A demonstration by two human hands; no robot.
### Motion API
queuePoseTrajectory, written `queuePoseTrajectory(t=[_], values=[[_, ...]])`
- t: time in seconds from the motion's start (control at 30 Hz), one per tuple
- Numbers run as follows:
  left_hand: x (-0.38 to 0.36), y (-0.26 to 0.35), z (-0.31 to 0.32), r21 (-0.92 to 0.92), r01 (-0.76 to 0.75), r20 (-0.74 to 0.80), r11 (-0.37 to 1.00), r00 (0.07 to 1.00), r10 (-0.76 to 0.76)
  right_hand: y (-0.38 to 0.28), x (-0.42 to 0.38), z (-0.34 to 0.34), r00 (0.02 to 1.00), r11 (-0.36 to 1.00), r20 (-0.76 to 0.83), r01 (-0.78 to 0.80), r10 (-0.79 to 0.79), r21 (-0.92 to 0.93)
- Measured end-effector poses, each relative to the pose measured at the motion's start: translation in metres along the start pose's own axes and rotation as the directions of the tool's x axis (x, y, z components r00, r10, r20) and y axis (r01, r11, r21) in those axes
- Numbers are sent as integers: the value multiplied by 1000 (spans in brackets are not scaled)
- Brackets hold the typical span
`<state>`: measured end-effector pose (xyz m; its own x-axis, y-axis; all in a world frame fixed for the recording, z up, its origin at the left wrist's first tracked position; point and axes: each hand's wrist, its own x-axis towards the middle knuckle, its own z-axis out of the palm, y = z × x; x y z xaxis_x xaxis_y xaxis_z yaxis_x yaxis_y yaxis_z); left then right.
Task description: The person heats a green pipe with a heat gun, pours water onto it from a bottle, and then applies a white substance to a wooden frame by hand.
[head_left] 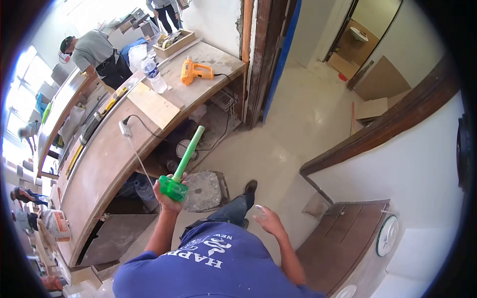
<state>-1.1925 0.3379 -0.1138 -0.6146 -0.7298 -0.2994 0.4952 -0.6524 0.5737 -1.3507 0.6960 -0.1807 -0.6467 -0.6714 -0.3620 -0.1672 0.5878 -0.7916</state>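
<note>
My left hand (170, 201) is closed around the base of a green plastic piece. This piece has a long light green tube (188, 155) rising from a wider, see-through green block (173, 188); its exact kind I cannot make out. It is held upright in front of the curved workbench (109, 164). My right hand (270, 220) hangs in the air to the right, above the floor and near my leg. Its fingers are loosely bent and apart, and nothing shows clearly in them.
On the bench are an orange heat gun (196, 71), a water bottle (154, 75), a wooden board (155, 105) and a power strip (124, 128) with cords. A person (99, 54) leans over another bench. A grey mat (203, 191) lies on the floor. Dark door frames stand to the right.
</note>
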Motion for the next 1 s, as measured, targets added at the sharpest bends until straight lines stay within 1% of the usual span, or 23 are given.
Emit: queuePoseTrajectory(t=[0.03, 0.07, 0.13, 0.17, 0.2, 0.23, 0.3, 0.33, 0.43, 0.57, 0.63, 0.67, 0.7, 0.73, 0.83, 0.87, 0.93, 1.0], values=[[13, -4, -1, -10, 24, 9, 1000, 1000, -24, 1, 18, -4, 999, 1000, 39, 20, -20, -12], [24, -8, 9, -4, 28, 15, 1000, 999, -28, 1, 34, -8, 996, 1000, 88, -1, -1, 14], [60, -24, 48, -19, 33, 31, 999, 999, -32, -5, 75, -34, 983, 999, 181, -40, 32, 38], [89, -35, 64, -63, 44, 120, 997, 992, -36, -8, 96, -46, 979, 999, 203, -34, 30, 16], [122, -47, 76, -75, 17, 87, 997, 996, -10, -12, 117, -58, 972, 1000, 232, -28, 30, -10], [145, -52, 116, -28, -13, 43, 1000, 999, 14, -16, 140, -74, 964, 999, 263, -18, 28, -40], [228, -71, 133, -97, 48, 120, 994, 992, -36, -20, 186, -108, 963, 998, 264, -40, 54, -58], [269, -78, 146, -95, 53, 127, 994, 991, -41, -21, 206, -121, 962, 997, 262, -56, 70, -60], [377, -93, 194, -114, 93, 136, 989, 988, -77, -27, 261, -177, 985, 982, 145, -65, 91, -179], [474, -114, 219, -148, 150, 114, 978, 985, -134, -22, 317, -246, 987, 964, 1, -157, 161, -213], [497, -120, 226, -149, 166, 75, 975, 985, -157, -10, 336, -270, 977, 960, -55, -212, 205, -182], [503, -122, 225, -147, 174, 53, 974, 984, -168, -1, 343, -275, 973, 958, -54, -231, 225, -171], [503, -116, 224, -117, 178, 74, 977, 983, -170, 7, 351, -282, 968, 954, -49, -249, 244, -164], [507, -115, 221, -126, 179, 59, 976, 983, -173, 15, 364, -287, 964, 951, -43, -266, 262, -161], [511, -111, 222, -128, 189, 15, 974, 982, -189, 25, 399, -290, 967, 968, 74, -237, 243, -86], [512, -112, 222, -118, 185, 4, 976, 983, -185, 27, 414, -291, 962, 968, 147, -214, 232, -129], [516, -113, 220, -101, 166, -14, 981, 986, -168, 8, 471, -291, 934, 967, 292, -144, 204, -212], [517, -117, 222, -105, 146, -48, 984, 987, -152, -35, 530, -288, 906, 960, 385, -75, 179, -269]])
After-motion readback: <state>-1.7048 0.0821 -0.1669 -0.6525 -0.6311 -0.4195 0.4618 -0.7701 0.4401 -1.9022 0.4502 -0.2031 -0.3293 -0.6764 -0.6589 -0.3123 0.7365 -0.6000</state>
